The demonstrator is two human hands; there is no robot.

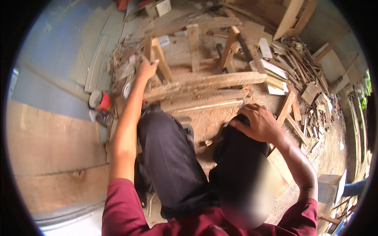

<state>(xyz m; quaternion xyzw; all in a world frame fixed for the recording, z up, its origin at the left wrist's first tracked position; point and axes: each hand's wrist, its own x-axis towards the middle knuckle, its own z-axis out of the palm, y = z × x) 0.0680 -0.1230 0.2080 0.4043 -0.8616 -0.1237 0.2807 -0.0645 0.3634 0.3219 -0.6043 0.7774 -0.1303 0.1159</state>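
Observation:
My left arm reaches far forward, and my left hand (147, 70) is closed around a narrow wooden upright (148, 49) at the left end of a rough wooden frame. Just beside it stands another upright (162, 59), leaning slightly. Two more uprights, a middle one (193, 47) and a right one (229, 48), rise between the frame's long far board (212, 24) and its near beam (212, 83). My right hand (262, 122) holds nothing and lies over my bent right knee, fingers loosely spread.
Nearer me, a thin board (208, 105) lies along the beam. A heap of wood offcuts (305, 82) spreads on the right. Left stand a red can (103, 101) and a bluish panel wall (51, 86). A pale box (331, 188) sits at the lower right.

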